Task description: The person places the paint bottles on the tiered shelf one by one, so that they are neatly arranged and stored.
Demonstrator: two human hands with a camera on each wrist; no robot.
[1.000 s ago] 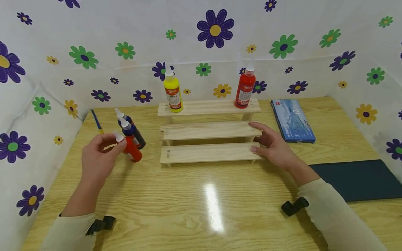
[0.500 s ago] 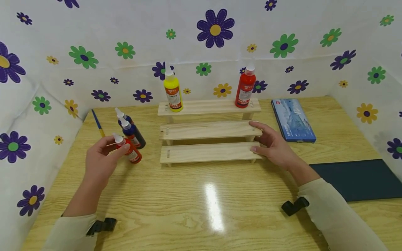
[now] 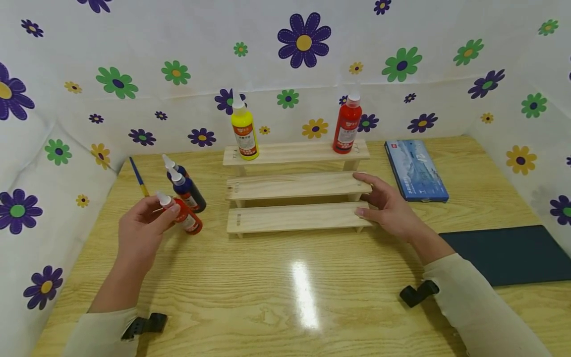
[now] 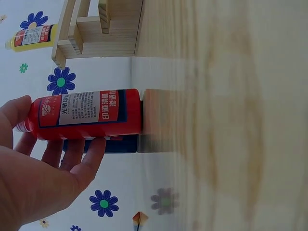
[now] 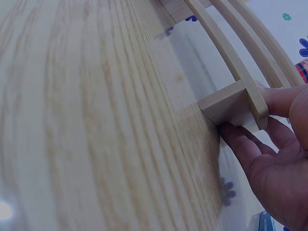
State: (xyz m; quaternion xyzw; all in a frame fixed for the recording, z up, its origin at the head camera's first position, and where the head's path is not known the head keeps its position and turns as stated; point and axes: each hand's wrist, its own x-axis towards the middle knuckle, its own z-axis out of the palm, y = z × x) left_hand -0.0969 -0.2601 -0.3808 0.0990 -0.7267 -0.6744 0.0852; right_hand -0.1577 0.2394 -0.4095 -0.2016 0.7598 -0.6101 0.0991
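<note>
My left hand (image 3: 140, 230) holds a small red ink bottle (image 3: 189, 221) by its upper part, thumb on one side and fingers on the other. Its label shows in the left wrist view, and its base is at the tabletop. Just behind it stand two dark blue bottles (image 3: 191, 194) with white nozzle caps. My right hand (image 3: 392, 208) grips the right end of a three-step wooden shelf (image 3: 299, 186); the right wrist view shows fingers against the shelf's leg (image 5: 226, 103). On the top step are a yellow bottle (image 3: 245, 135) at left and another red bottle (image 3: 347, 128) at right.
A paintbrush (image 3: 139, 176) lies behind the left hand. Right of the shelf is a blue box (image 3: 417, 171), with a dark mat (image 3: 504, 255) nearer the front. A flower-patterned cloth (image 3: 196, 44) rises behind and beside the wooden table (image 3: 250, 287).
The red bottle in my left hand has turned, so its label now faces forward, and its cap has tipped a little leftward. My right hand keeps its place on the shelf.
</note>
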